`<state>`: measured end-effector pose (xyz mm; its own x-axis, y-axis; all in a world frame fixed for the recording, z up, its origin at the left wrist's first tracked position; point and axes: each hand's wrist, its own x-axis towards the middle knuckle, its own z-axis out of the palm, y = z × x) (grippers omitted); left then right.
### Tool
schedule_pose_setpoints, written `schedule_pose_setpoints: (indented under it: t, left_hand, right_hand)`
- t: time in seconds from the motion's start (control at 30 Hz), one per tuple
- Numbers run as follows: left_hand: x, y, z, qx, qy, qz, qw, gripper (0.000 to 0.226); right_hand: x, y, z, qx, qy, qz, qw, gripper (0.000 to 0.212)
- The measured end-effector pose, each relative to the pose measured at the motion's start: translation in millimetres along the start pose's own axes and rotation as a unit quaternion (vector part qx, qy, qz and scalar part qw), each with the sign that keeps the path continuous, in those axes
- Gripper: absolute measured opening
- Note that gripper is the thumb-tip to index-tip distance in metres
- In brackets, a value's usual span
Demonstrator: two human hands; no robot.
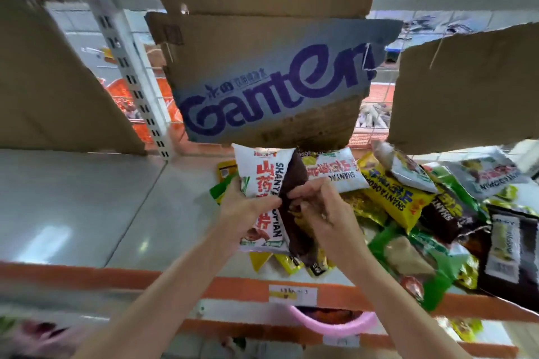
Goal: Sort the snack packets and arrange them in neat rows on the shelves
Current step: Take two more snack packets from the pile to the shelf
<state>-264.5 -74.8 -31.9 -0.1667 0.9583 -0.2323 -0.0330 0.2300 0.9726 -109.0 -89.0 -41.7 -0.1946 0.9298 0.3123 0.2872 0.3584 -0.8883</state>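
My left hand (246, 208) grips a white snack packet (261, 173) with red characters, held upright above the grey shelf (87, 207). My right hand (322, 210) pinches a dark brown packet (297, 181) that stands right behind the white one. Both hands sit close together at the left end of a loose heap of packets: another white one (335, 172), a yellow one (390, 195), green ones (414, 259) and a black one (507, 253), lying across each other at all angles.
Cardboard sheets hang at the shelf's back: a blue-printed one (271, 81), a plain one on the left (52, 90) and one on the right (466, 87). A slotted white upright (131, 79) stands left of centre. An orange shelf edge (145, 280) with a price tag (292, 294) runs along the front; a pink handle (335, 323) shows below.
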Motion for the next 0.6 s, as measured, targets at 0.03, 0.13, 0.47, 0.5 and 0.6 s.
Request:
schedule_pose_setpoints:
  t: [0.03,0.13,0.47,0.5,0.6]
  left_hand:
    - [-2,-1,-9,-0.006,0.02,0.005,1.0,0.04]
    - [-11,-4,-38,-0.029,0.085,-0.002,0.996,0.036]
    - [-64,-9,-149,-0.097,0.181,-0.02,0.979,0.038]
    - [-70,-11,-162,-0.097,0.192,-0.032,0.976,0.045]
    - [-92,-18,-199,-0.119,0.232,-0.051,0.964,0.081]
  right_hand:
    - [3,0,8,-0.016,-0.009,-0.016,1.0,0.022]
    - [12,-2,37,-0.037,-0.007,-0.031,0.999,0.033]
    - [33,-18,140,0.291,-0.273,0.248,0.883,0.044]
    - [35,-21,152,0.258,-0.277,0.228,0.897,0.053]
    - [34,-30,186,0.233,-0.296,0.214,0.901,0.066]
